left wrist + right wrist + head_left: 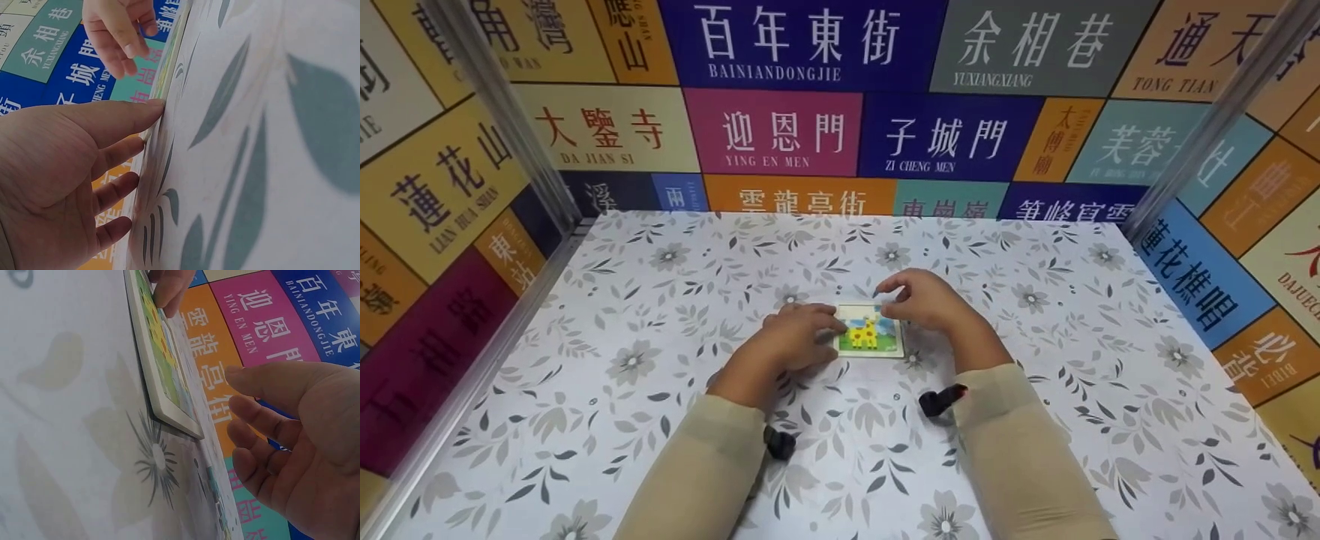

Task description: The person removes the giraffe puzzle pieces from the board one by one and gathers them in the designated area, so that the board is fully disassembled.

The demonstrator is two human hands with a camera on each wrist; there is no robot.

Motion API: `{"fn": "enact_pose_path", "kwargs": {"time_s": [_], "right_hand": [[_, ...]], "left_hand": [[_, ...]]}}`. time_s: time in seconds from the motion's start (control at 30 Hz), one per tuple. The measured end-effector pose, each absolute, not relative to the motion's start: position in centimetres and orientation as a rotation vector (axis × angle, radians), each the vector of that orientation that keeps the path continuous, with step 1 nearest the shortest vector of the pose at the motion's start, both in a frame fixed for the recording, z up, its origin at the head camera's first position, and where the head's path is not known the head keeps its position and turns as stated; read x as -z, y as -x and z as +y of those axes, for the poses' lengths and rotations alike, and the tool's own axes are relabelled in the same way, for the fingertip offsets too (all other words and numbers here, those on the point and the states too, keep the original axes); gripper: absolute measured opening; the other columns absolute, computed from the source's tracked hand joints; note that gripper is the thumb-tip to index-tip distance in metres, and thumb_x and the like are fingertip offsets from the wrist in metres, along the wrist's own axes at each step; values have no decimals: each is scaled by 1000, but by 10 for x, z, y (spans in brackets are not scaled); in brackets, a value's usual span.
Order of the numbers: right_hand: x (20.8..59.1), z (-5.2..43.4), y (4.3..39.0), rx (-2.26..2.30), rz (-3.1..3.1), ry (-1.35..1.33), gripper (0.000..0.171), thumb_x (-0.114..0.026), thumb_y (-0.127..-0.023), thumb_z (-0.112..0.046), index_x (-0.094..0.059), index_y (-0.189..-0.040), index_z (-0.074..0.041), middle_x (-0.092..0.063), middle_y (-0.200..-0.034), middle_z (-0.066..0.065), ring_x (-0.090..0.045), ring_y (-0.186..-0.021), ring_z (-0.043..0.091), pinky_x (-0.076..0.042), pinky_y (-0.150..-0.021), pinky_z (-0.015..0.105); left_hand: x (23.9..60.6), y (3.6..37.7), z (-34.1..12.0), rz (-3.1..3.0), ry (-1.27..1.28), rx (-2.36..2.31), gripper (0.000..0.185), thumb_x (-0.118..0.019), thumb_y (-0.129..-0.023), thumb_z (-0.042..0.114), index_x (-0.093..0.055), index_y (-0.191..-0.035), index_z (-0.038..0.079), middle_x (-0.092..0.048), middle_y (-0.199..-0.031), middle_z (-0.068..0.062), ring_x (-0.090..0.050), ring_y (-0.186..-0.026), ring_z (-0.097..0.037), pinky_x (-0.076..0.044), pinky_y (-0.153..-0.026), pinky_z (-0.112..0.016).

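Cream edging is framing the board, which we are seeing flat on the surface between our hands. We are resting the left hand at the board's left side, its fingers loosely spread, the fingertips touching it. We are holding the right hand just by the top right corner, thumb and fingers curving apart with a narrow gap; no piece is showing in it, though the tips are too small in the head view for us to be certain.

For doing this steadying well, we are judging that light pressure from the left is enough: we should be stopping the board from sliding without covering its picture, and be bringing the right fingertips in low and squarely to the edge rather than knocking the corner.

As for its looks, the board is appearing thin and nearly square, with blunt corners. A yellow giraffe with orange-brown spots is standing on green, with blue behind. A pale patch is showing along the top, and we are not able to tell whether it is a recess or print.
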State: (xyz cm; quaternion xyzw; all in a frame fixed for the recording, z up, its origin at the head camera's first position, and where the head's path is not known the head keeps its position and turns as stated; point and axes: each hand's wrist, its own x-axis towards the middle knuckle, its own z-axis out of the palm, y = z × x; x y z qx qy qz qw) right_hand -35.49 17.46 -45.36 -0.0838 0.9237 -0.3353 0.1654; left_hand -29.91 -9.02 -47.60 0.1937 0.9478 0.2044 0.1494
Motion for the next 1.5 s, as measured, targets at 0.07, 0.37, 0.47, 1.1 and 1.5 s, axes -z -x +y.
{"fn": "enact_pose_path", "kwargs": {"time_s": [0.07, 0.37, 0.47, 1.1, 1.5], "right_hand": [[456, 173, 354, 956, 2621, 243, 39, -81, -95, -26, -74, -134, -25, -68, -134, 5, -66, -115, 26, -58, -93, 41], [466, 172, 353, 916, 2606, 302, 35, -85, -91, -20, -77, -125, -21, -69, -130, 6, -64, -121, 28, -54, -108, 48], [468, 172, 352, 884, 2623, 354, 31, -85, -91, -18, -78, -121, -19, -69, -125, 7, -65, -117, 28, -54, -105, 48], [470, 169, 350, 852, 2615, 388, 22, -84, -92, -17, -79, -113, -15, -60, -129, 4, -61, -115, 25, -52, -106, 45], [469, 170, 350, 847, 2662, 410, 42, -80, -93, -12, -72, -134, -19, -63, -131, 6, -62, -120, 28, -53, -105, 48]], "left_hand": [[477, 300, -90, 2725, -558, -583, 42, -74, -101, 36, -69, -142, 37, -43, -171, 7, -29, -162, -40, -27, -125, -69], [477, 300, -91, 2727, -576, -554, 43, -73, -102, 37, -67, -144, 39, -41, -172, 7, -30, -162, -39, -29, -123, -70], [476, 299, -91, 2729, -583, -565, 43, -73, -102, 37, -67, -144, 38, -42, -172, 7, -31, -161, -38, -29, -123, -69], [478, 299, -91, 2731, -558, -564, 44, -74, -101, 37, -67, -144, 39, -40, -173, 8, -29, -162, -38, -28, -123, -70], [477, 299, -91, 2726, -567, -579, 44, -74, -102, 36, -67, -145, 38, -41, -173, 7, -30, -161, -39, -29, -123, -69]]}}
